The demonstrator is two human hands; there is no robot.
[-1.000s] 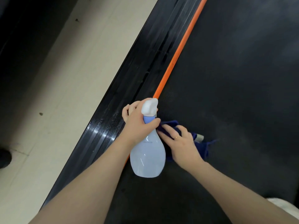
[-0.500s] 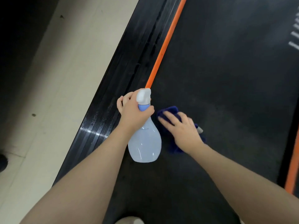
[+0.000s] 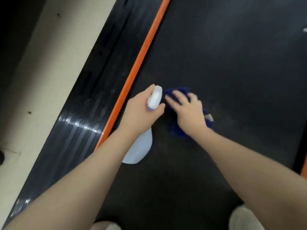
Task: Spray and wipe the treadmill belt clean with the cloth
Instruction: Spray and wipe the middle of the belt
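- The left hand (image 3: 142, 112) grips the neck of a pale blue spray bottle (image 3: 140, 150), fingers curled round it below the white nozzle.
- Just right of that grip, the right hand (image 3: 189, 110) presses a dark blue cloth (image 3: 177, 131) flat on the black treadmill belt (image 3: 232, 63), fingers spread.
- An orange stripe (image 3: 141, 60) and ribbed black side rail (image 3: 86, 117) run left of the bottle hand.

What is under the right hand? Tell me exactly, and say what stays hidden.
Under the right hand lies the blue cloth, pressed flat on the treadmill belt. The cloth's middle and the belt beneath it are covered, so their state cannot be seen.
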